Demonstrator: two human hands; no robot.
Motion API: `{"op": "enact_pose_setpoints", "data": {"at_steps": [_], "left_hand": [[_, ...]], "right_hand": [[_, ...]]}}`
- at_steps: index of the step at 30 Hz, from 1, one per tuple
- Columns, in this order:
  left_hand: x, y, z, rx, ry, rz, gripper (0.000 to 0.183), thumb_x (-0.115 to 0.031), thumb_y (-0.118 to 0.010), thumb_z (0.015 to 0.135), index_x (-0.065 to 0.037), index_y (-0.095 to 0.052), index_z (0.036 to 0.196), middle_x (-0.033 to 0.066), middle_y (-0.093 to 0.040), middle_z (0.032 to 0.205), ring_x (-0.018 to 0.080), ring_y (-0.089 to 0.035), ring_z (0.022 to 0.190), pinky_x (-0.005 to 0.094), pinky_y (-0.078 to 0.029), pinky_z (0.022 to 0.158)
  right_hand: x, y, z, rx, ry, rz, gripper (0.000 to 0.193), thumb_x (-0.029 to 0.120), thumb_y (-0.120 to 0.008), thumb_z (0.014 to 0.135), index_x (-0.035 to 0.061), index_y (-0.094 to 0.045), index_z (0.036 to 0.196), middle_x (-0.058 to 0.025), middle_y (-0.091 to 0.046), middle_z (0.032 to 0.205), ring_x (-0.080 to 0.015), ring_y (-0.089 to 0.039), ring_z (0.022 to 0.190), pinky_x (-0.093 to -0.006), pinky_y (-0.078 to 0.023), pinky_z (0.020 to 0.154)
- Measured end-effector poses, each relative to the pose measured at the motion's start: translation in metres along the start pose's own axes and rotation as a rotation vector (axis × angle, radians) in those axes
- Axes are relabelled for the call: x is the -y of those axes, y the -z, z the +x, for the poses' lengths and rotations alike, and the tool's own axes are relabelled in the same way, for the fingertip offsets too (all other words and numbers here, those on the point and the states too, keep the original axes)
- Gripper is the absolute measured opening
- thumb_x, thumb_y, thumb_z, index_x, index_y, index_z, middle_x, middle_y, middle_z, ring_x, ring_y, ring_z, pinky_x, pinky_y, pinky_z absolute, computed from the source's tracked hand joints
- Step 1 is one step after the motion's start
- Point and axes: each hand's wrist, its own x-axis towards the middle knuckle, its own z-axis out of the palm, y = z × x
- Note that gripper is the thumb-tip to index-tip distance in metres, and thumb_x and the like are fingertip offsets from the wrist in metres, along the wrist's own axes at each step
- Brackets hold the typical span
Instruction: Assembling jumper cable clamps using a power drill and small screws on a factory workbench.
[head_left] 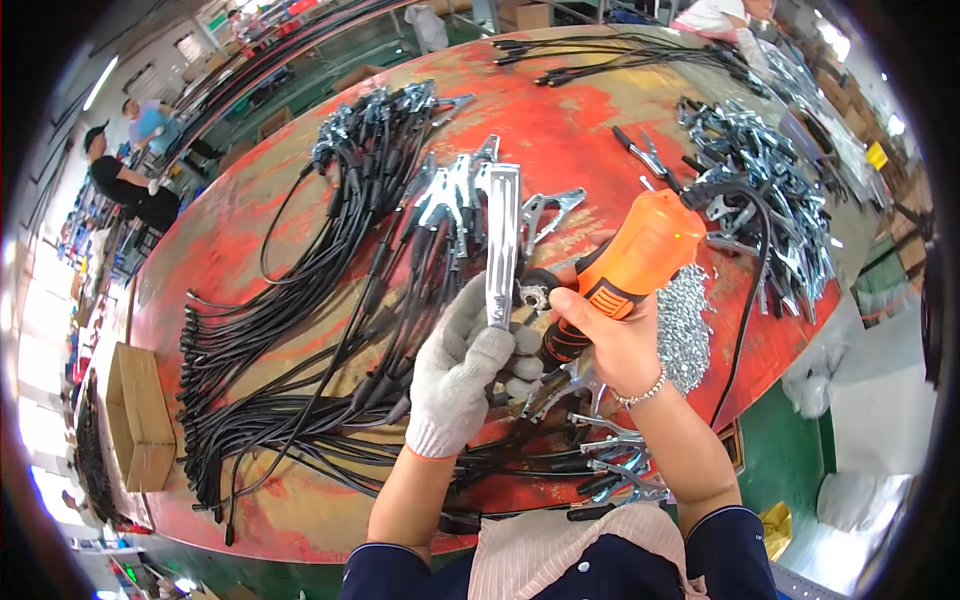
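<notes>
My left hand (447, 385), in a pale knit glove, is closed around a shiny metal clamp (502, 235) that points away from me. Bare, with a bead bracelet at the wrist, my right hand (618, 345) grips an orange and black electric screwdriver (648, 238). Its black lower end reaches down beside the gloved fingertips. Between the two hands, next to the right thumb, shows a small round metal piece (535, 297); what holds it is hidden. Black cables with clamps on their ends (455, 195) lie just beyond my left hand.
Bundled black cables (300, 270) cover the left of the round red table (590, 110). Loose clamps (765, 190) are heaped at the right, near small metal fasteners (685, 325). The tool's black cord (757, 290) hangs over the right edge. A cardboard box (135, 420) stands left. Other people are farther off.
</notes>
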Motion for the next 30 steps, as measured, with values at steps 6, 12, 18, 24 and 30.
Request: {"op": "enact_pose_setpoints", "data": {"at_steps": [6,12,18,24,30], "left_hand": [[-0.003,0.008,0.0,0.06,0.044,-0.007,0.061,-0.016,-0.06,0.088,-0.001,-0.032,0.139,0.0102,-0.063,0.097,0.0145,-0.063,0.073,0.0253,-0.052,0.061],[0.0,0.007,0.002,0.053,0.056,-0.032,0.062,-0.016,-0.061,0.087,-0.001,-0.031,0.14,0.0085,-0.063,0.092,0.0136,-0.062,0.072,0.0252,-0.052,0.059],[-0.004,0.016,0.008,0.313,0.164,-0.085,0.064,-0.018,-0.063,0.085,-0.003,-0.032,0.138,0.0081,-0.062,0.089,0.0127,-0.062,0.071,0.0242,-0.05,0.059],[0.01,0.007,0.017,0.26,0.136,-0.07,0.075,-0.025,-0.073,0.076,0.002,-0.033,0.133,0.0184,-0.052,0.123,0.0238,-0.065,0.093,0.0292,-0.057,0.065],[0.007,-0.005,0.024,0.193,0.17,0.07,0.049,-0.001,-0.048,0.089,0.004,-0.03,0.134,0.0133,-0.054,0.105,0.0145,-0.06,0.082,0.0259,-0.052,0.066]], "right_hand": [[-0.01,-0.012,0.004,0.093,0.093,-0.09,0.051,-0.005,-0.073,0.075,0.0015,-0.047,0.119,-0.0053,-0.064,0.092,-0.0101,-0.062,0.085,-0.0253,-0.051,0.076],[-0.013,-0.005,0.005,0.157,0.058,-0.112,0.053,-0.003,-0.074,0.075,0.0019,-0.047,0.121,-0.0044,-0.064,0.094,-0.0105,-0.061,0.09,-0.0254,-0.051,0.078],[-0.005,-0.002,0.001,0.208,-0.024,-0.101,0.062,-0.003,-0.075,0.074,0.0053,-0.041,0.125,-0.0037,-0.063,0.095,-0.0115,-0.062,0.087,-0.0262,-0.051,0.076],[0.031,0.018,-0.014,-0.03,0.443,-0.248,0.061,-0.008,-0.068,0.073,0.0028,-0.041,0.127,-0.0066,-0.053,0.108,-0.0146,-0.059,0.076,-0.0294,-0.05,0.065],[0.087,0.009,-0.035,0.036,0.882,0.276,0.051,0.001,-0.06,0.079,0.0167,-0.041,0.123,-0.0068,-0.05,0.095,-0.0152,-0.046,0.062,-0.0269,-0.039,0.059]]}}
